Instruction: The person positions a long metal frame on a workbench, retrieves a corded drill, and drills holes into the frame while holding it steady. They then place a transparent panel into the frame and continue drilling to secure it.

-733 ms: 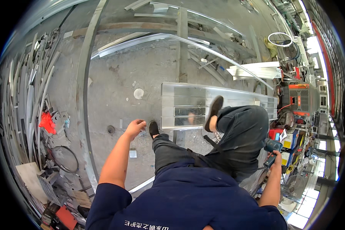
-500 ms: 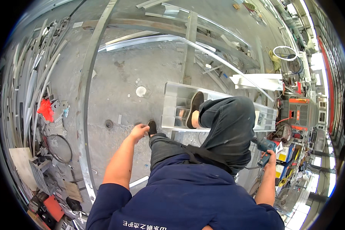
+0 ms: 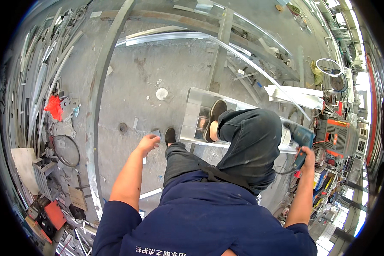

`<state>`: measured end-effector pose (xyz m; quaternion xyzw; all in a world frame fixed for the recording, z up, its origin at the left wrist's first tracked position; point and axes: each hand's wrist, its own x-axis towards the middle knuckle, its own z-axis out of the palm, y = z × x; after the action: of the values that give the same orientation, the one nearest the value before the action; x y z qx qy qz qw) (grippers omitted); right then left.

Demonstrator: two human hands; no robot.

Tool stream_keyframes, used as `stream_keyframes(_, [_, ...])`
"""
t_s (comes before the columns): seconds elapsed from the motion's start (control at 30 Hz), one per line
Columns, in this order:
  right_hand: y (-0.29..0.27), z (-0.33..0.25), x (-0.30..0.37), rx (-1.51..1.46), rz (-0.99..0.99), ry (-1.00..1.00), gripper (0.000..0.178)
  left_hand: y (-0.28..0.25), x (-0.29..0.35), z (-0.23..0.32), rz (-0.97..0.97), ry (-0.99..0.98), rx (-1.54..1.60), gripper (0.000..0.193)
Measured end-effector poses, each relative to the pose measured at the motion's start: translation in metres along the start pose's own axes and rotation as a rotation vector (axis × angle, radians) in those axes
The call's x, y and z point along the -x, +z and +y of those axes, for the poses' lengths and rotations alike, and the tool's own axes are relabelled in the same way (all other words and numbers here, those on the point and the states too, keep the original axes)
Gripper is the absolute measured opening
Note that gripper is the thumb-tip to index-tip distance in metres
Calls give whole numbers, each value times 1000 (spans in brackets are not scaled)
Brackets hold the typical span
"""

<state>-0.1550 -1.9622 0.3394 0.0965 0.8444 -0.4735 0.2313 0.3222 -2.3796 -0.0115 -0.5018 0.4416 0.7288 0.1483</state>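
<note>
My right hand [image 3: 306,158] is wrapped round the handle of a teal corded power drill [image 3: 302,135], held out beside my right knee. The drill's nose points toward the knee and is slightly blurred. Its dark cord [image 3: 284,172] loops back toward my body. My left hand [image 3: 148,144] hangs low over the floor left of my left shoe [image 3: 170,135], its fingers loosely bent and apart, with nothing visible in them. A small grey piece [image 3: 156,133] appears just beyond the fingertips. My right shoe [image 3: 217,114] rests on a silver metal section [image 3: 192,109] divided into compartments.
A long steel beam [image 3: 99,85] runs along the left, joined to a rusty cross beam [image 3: 170,19] at the far side. Metal strips [image 3: 38,81] are heaped farther left. White profiles [image 3: 294,96] and an orange machine [image 3: 335,137] stand at the right. A white disc [image 3: 161,94] lies on the floor.
The drill has been raised and moved slightly away to the right with my right hand. My left hand has shifted a little left, and its fingers look looser. The whole view has shifted slightly.
</note>
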Motion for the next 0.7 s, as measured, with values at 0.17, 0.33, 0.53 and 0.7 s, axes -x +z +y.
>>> stream_keyframes(0.17, [100, -124, -6, 664, -217, -524, 49, 44, 7, 60, -93, 156, 86, 42])
stream_keyframes(0.33, [258, -176, 39, 1267, -705, -468, 77, 122, 19, 108, -204, 214, 333, 43])
stream_keyframes(0.53, [354, -63, 62, 1867, -1241, -1000, 70, 188, 50, 139, -473, -194, 1266, 63])
stream_keyframes(0.7, [358, -4, 46, 1901, -1397, -1020, 70, 213, 27, 97, -364, -381, 1470, 39])
